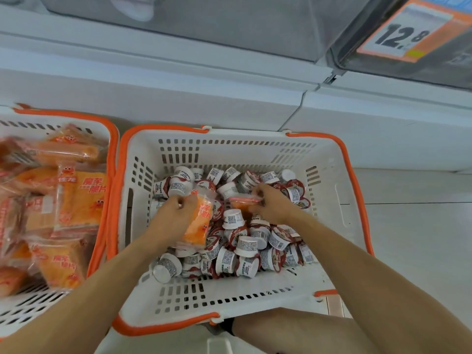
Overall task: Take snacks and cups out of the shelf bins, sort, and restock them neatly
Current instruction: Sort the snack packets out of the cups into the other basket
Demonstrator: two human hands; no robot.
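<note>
Orange snack packet (198,221) gripped by left hand (171,213).

White baskets (229,146) with slotted walls, orange trim along rims and handles. Small cups (246,245) in white, dark-red lids, black-and-white QR squares and fine print on the sides. Snack packets (84,198) in the left basket (58,118): clear film, orange filling, red characters, red cartoon crabs. Same orange-and-red print on the packet (199,223) under the left hand (173,213). Price tag (408,31) white, orange border, black "12.8", a yellow patch. Shelf (178,80) pale grey-white.
</note>
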